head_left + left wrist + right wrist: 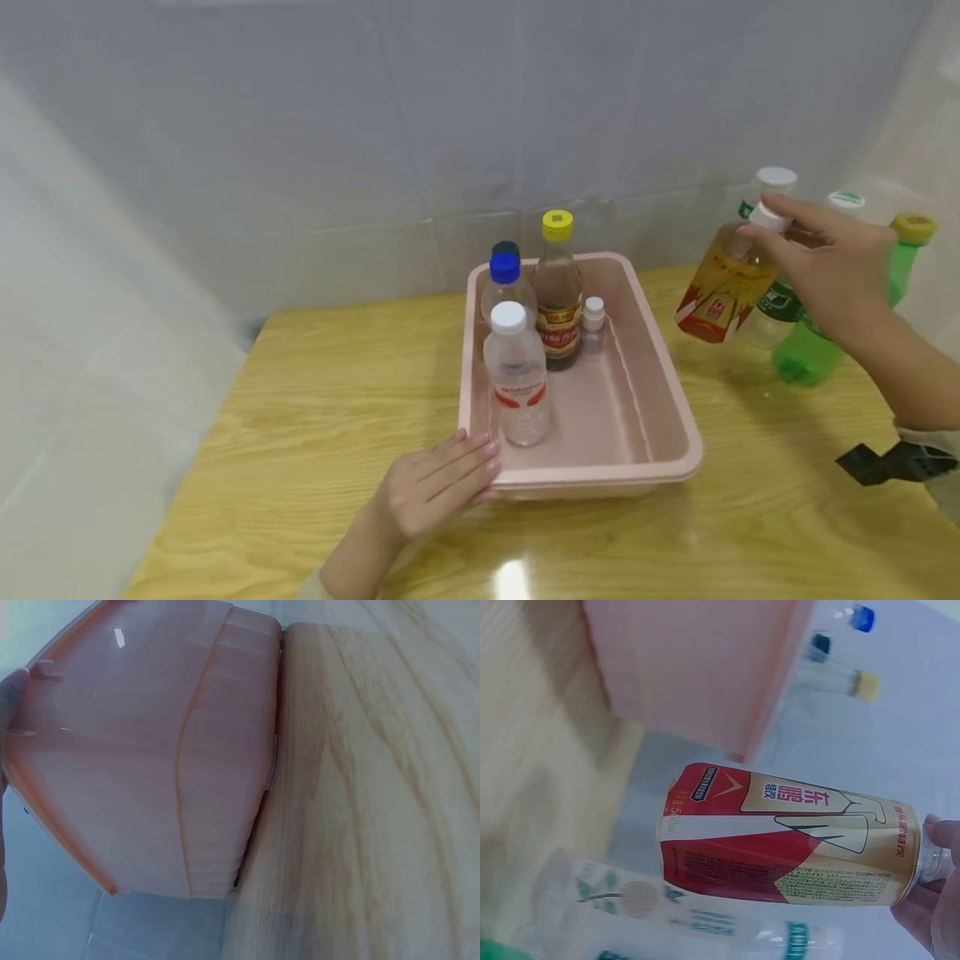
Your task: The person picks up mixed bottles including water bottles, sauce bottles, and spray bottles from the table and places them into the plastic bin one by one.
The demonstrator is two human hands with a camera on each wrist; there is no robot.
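Note:
My right hand (pixel 843 267) pinches a red-and-gold labelled drink bottle (pixel 722 287) at its white-capped neck. That bottle hangs tilted over the right of the table, beside the pink plastic basin (pixel 678 417). The right wrist view shows its label (pixel 780 840) side-on, fingers round the neck. My left hand (pixel 438 487) rests its straight fingers on the basin's near left corner; the thumb is hidden in the head view. Inside the basin stand a clear white-capped bottle (pixel 519 392), a blue-capped bottle (pixel 506 292), a dark-capped one behind it, a yellow-capped sauce bottle (pixel 558 292) and a small white-capped bottle (pixel 592 325).
Past my right hand stand a clear bottle (pixel 776 321) with a green label, a green bottle (pixel 806 358) and another with a yellowish cap (pixel 913 227). A wooden table (pixel 337 383) carries the basin. Pale sheeting (pixel 337 150) hangs behind the table.

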